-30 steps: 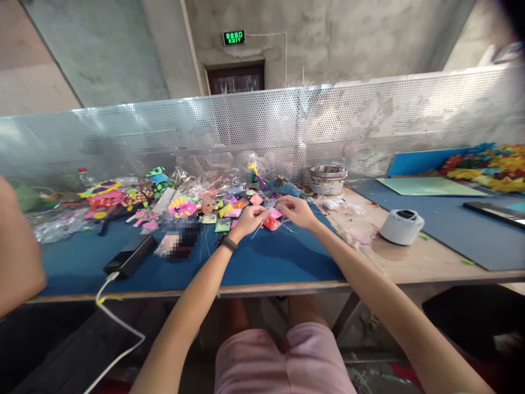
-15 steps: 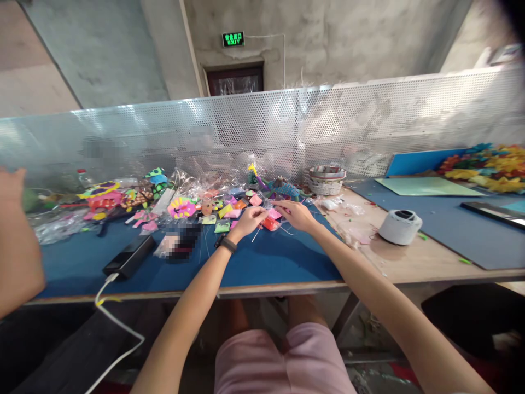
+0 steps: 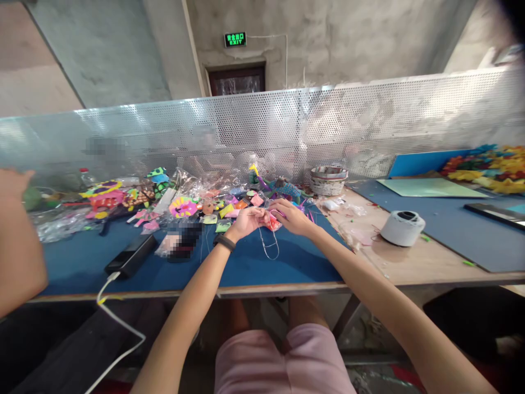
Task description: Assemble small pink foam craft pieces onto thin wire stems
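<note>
My left hand, with a dark band on its wrist, is closed on a thin white string above the blue mat. The string hangs in a loop below both hands. Right beside it, my right hand has its fingers bent together at the string; what lies between its fingertips is too small to make out. A red packet shows between and behind the hands. Small colourful packets, among them a yellow one and a green one, lie just beyond my left hand.
A white spool and a woven basket stand to the right. Colourful craft figures lie at the back left, behind a black power bank with a white cable. Another person's arm is at the far left. A perforated metal screen borders the table.
The string now hangs in a clear loop beneath my hands. My left hand has turned palm up, and my right hand has moved slightly left, closer to it.
</note>
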A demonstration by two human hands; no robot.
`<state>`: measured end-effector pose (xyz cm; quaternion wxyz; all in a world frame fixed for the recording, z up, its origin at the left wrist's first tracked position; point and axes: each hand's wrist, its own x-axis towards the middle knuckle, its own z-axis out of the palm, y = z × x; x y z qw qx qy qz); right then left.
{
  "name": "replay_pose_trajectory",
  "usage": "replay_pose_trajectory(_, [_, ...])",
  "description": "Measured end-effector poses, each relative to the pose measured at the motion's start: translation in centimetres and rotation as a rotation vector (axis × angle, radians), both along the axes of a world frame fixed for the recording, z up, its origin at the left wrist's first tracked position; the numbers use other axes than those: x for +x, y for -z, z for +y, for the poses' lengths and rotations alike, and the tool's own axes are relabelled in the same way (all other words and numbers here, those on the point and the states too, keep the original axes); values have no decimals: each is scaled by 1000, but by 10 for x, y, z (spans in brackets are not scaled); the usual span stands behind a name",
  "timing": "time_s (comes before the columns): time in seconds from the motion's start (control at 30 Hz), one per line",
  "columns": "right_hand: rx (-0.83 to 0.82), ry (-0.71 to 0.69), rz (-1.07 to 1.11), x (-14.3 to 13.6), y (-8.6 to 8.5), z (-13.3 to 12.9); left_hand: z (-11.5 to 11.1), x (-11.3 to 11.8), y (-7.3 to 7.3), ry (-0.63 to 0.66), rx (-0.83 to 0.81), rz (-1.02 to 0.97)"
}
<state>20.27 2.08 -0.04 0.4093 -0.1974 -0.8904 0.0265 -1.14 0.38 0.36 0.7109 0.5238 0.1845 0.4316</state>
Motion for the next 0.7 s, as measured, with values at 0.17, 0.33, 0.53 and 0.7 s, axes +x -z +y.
replay_pose_trajectory(0.17, [59, 21, -54, 0, -2, -4, -5, -4, -7, -41, -118, -22])
replay_pose_trajectory(0.33, [61, 12, -75, -4, -3, -10, -6, -9, -9, 28, -116, 56])
replay_pose_trajectory(0.53, [110, -10, -133, -7, -6, -15, -5, -13, -7, 50, -47, 151])
replay_pose_trajectory(0.7, [151, 21, -210, -1, -7, -12, -3, -14, -1, -8, -28, 274])
